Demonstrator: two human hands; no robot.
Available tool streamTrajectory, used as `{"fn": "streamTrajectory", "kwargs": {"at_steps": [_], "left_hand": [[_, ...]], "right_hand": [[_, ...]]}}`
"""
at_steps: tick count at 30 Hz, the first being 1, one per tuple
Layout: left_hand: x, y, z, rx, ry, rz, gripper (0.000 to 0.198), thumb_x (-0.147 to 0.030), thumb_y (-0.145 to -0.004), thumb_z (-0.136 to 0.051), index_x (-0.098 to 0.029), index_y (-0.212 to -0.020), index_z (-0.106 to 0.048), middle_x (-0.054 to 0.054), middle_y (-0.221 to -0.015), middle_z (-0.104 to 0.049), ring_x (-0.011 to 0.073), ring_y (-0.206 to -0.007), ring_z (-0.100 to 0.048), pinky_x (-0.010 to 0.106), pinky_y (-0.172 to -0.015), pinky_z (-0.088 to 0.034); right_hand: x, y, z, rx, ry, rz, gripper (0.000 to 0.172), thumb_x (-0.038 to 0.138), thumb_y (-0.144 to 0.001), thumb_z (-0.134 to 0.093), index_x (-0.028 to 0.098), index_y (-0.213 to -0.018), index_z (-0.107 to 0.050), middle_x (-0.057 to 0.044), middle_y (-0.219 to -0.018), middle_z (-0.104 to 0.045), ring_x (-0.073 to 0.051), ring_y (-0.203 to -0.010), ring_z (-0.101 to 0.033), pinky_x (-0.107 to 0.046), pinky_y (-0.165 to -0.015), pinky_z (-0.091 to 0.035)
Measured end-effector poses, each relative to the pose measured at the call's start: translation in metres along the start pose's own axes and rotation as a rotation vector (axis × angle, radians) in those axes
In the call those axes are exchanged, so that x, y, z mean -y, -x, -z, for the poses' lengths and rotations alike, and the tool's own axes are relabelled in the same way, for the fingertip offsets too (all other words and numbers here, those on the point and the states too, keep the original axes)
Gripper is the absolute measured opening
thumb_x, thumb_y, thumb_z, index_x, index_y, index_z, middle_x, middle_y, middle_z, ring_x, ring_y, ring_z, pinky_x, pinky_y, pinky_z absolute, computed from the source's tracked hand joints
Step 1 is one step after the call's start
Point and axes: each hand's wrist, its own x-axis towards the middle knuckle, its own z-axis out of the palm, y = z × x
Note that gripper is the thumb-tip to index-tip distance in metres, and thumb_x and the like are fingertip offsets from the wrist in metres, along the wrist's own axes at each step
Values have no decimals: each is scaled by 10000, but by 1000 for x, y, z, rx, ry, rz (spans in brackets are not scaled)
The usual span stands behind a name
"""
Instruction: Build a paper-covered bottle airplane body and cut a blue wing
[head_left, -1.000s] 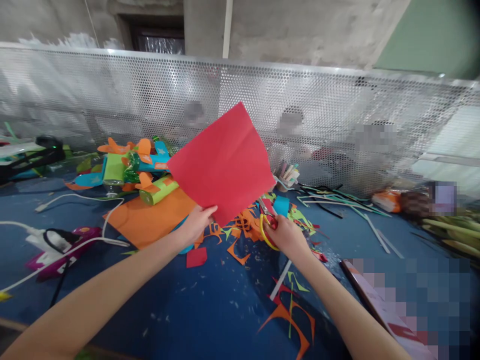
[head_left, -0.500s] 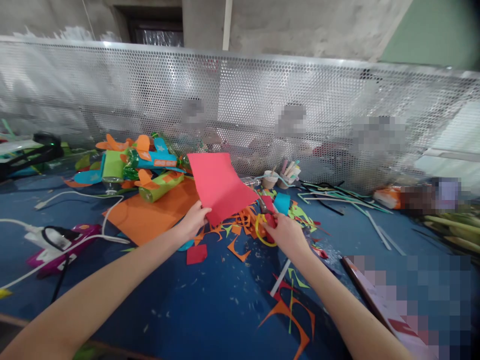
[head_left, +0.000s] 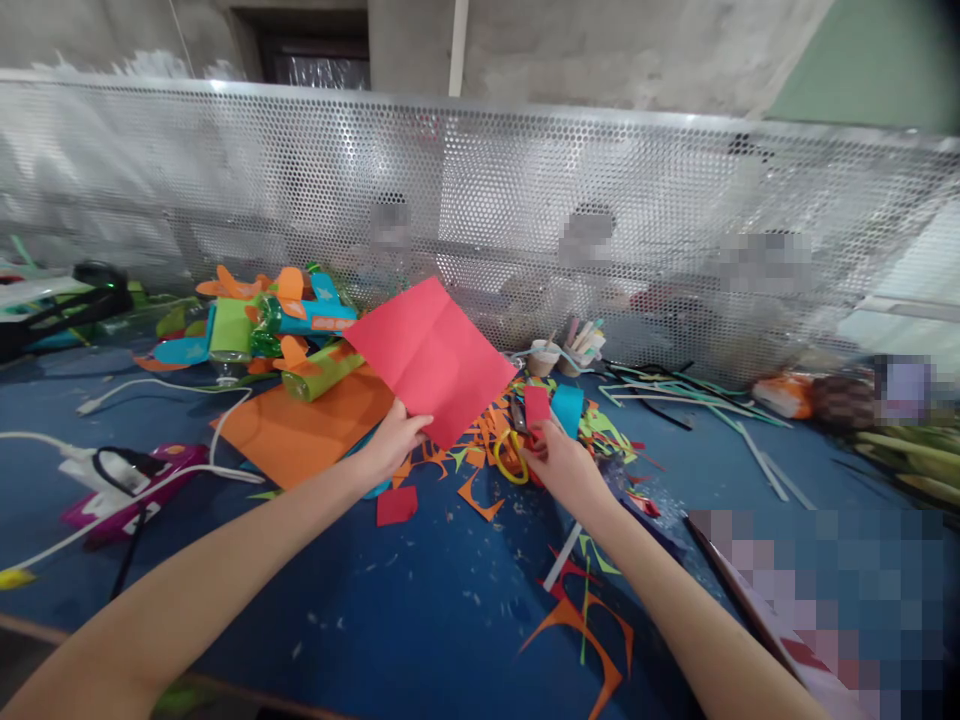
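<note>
My left hand (head_left: pixel 395 442) pinches the lower corner of a creased red paper sheet (head_left: pixel 429 358) and holds it tilted over the blue table (head_left: pixel 420 610). My right hand (head_left: pixel 559 462) is closed on scissors with yellow and red handles (head_left: pixel 512 457), just right of the sheet, low over a heap of orange and green paper scraps (head_left: pixel 480 450). A small red square (head_left: pixel 394 505) lies on the table below my left hand. A small red rectangle (head_left: pixel 537 405) stands right above my right hand.
An orange sheet (head_left: pixel 300 425) and paper-covered bottle planes (head_left: pixel 262 330) lie at left. A pink glue gun (head_left: pixel 127 485) with white cables sits far left. A perforated metal screen (head_left: pixel 525 200) closes the back. Cups of sticks (head_left: pixel 570 350) and paper strips (head_left: pixel 697 405) lie at right.
The red sheet came down from upright in front of the screen to a low tilt, then turned slightly. My right hand with the scissors sank towards the scraps.
</note>
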Motion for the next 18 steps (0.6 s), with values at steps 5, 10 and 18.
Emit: {"fn": "streamTrajectory", "kwargs": {"at_steps": [5,10,18], "left_hand": [[4,0,1,18,15,15,550,-69,-667,-589,-265,-1168,-473,76,-1248,-521,240,-1083,-526,308,-756,-509],[4,2,-1,5,9,75,483,-79,-652,-612,-232,-1103,-532,97,-1156,-586,241,-1017,-568,290,-719,-496],[2,11,-9,33,81,133,366,-73,-642,-643,-184,-990,-614,109,-1056,-651,228,-953,-609,306,-751,-492]], "right_hand": [[6,1,4,-78,31,33,135,296,-824,-485,186,-828,-563,-50,-717,-663,-192,-680,-625,-262,-585,-415],[17,4,14,-191,46,100,200,310,-860,-443,194,-764,-576,-63,-733,-661,-223,-798,-606,-321,-721,-442],[34,11,14,-295,-20,347,463,254,-813,-520,224,-1268,-441,-102,-1220,-514,-256,-1123,-472,-414,-937,-403]]}}
